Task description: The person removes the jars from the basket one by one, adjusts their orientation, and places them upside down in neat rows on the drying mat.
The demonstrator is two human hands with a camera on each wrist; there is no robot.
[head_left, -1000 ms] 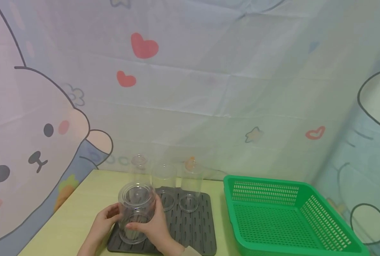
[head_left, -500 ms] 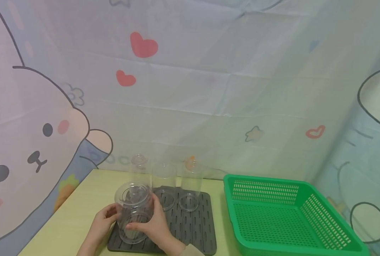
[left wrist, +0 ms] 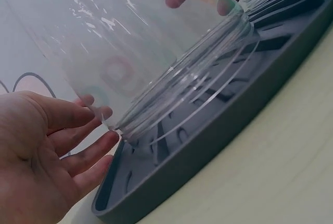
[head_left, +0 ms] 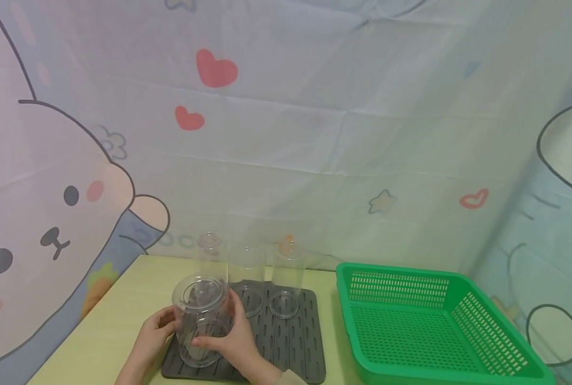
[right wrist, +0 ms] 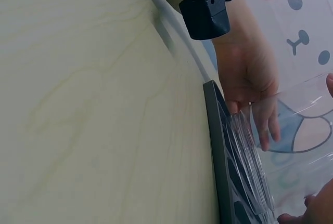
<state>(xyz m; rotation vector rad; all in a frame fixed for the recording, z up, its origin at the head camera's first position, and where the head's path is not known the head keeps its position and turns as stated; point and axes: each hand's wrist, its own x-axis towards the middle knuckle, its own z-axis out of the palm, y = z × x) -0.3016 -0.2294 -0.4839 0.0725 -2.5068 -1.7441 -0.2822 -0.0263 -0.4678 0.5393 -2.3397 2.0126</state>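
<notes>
Four clear jars (head_left: 201, 320), one between two hands (head_left: 233, 342).

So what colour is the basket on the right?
The basket is bright green, seen best in the head view.

A pale yellow-green wooden table (head_left: 117, 321) carries everything here. A dark grey slotted drying mat (head_left: 291, 342) lies flat on it, and every other place is told from that mat. Just to the right of the mat, near but not overlapping it, a green perforated plastic basket (head_left: 401, 326) sits on the tabletop, running off toward the table's right front corner. To the left of the mat the bare wood stretches to the table's left edge. In the wrist views the mat's raised rim (left wrist: 218, 146) rests directly on the wood grain (right wrist: 93, 120).
</notes>
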